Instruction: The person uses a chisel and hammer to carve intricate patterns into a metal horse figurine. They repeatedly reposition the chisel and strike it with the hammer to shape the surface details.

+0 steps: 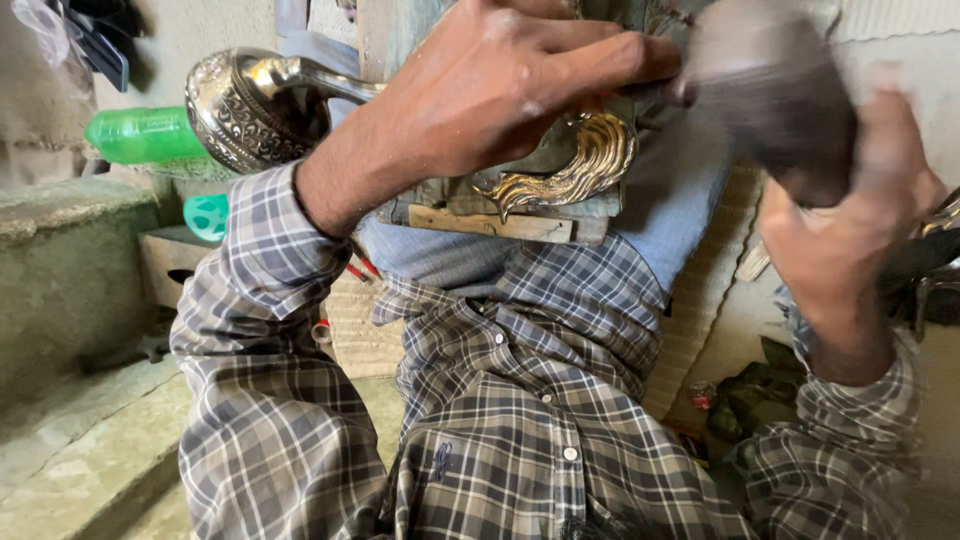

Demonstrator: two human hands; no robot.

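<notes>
The left hand [500, 95] lies pressed over the top of an ornate metal piece [570, 165] — a golden, leaf-like scroll casting that rests on a small wooden block [490, 222] across the person's lap, near the block's right end. The fingers are stretched flat along the work, pinning it down more than wrapping it; whether they close around anything underneath I cannot tell. The right hand [850, 235] is raised beside it, clenched around a dark, blurred object [775, 95], perhaps a cloth, a pad or a mallet head; the smear hides which. Its dark end touches the left fingertips at the casting's upper right.

Judging by this, the step in hand is working the surface of the casting, either rubbing or striking it, with one hand steadying and the other driving the tool. The next move would call for the left hand to hold the piece firm against the block, fingers kept out of the tool's path, and for the tool to meet the metal squarely.

Counted: one golden scroll casting, one wooden block, one dark tool. Behind the left wrist there is one embossed silver vessel [250, 105] with a curved handle, one green plastic bottle [145, 133] lying on its side on the ledge at the left, and one small teal object [208, 215] beneath it.
</notes>
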